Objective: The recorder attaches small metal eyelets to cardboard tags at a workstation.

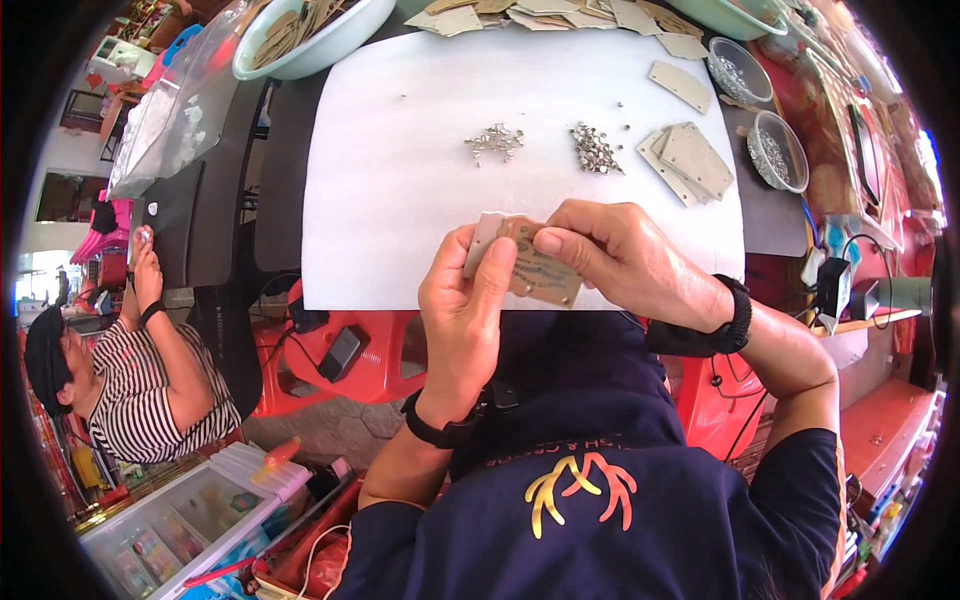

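Note:
Over the near edge of the white sheet I hold a brown printed card-like piece (560,287) with small holes at its corners. A pale grey-beige flat piece (484,240) lies against it at the left. My left hand (462,315) pinches both, thumb on top. My right hand (625,260) grips the upper right of the brown piece between thumb and fingers. Beyond my hands are a pile of thin silvery rivet-like pins (495,143) and a pile of small round metal caps (596,150). Several matching flat pieces with corner holes (695,162) are stacked to the right.
The white foam sheet (380,200) covers the table before me. Flat pieces (545,14) line its far edge. A basin of brown strips (310,38) stands far left; two clear bowls of metal bits (778,152) (740,72) stand right. A person in stripes (165,385) sits left.

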Motion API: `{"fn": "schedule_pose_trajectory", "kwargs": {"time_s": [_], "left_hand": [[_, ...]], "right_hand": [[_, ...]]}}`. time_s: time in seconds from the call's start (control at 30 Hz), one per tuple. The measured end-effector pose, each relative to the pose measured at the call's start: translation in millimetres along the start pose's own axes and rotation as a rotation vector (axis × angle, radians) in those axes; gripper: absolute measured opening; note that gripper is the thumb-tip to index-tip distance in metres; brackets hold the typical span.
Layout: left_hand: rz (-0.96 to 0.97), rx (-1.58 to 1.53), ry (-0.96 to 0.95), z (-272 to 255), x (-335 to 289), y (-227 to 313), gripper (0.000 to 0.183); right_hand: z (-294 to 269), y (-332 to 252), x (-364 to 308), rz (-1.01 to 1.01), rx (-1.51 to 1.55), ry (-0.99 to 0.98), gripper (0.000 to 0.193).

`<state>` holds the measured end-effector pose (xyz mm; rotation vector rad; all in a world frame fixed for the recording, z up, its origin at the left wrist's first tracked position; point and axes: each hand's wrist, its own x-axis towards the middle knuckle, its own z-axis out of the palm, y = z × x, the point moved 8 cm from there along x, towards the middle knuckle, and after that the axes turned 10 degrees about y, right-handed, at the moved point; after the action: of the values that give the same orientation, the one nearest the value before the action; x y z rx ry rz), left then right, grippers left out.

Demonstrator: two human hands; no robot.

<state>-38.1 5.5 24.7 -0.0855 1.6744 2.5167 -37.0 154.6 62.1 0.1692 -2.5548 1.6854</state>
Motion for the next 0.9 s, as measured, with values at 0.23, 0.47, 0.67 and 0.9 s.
{"fn": "schedule_pose_trajectory", "kwargs": {"time_s": [0.23, 0.47, 0.67, 0.9], "left_hand": [[-0.024, -0.010, 0.097, -49, 6, -1, 0.022], [0.002, -0.032, 0.104, -60, 13, 2, 0.021], [-0.021, -0.057, 0.102, -63, 15, 0, 0.023], [-0.014, -0.033, 0.125, -64, 16, 1, 0.025]], "right_hand": [[-5, 15, 56, -0.045, -0.222, -0.052, 0.013], [20, 18, 92, -0.346, -0.486, -0.025, 0.014], [42, 17, 103, -0.402, -0.563, -0.044, 0.016], [54, 23, 107, -0.377, -0.697, -0.083, 0.016]]}}
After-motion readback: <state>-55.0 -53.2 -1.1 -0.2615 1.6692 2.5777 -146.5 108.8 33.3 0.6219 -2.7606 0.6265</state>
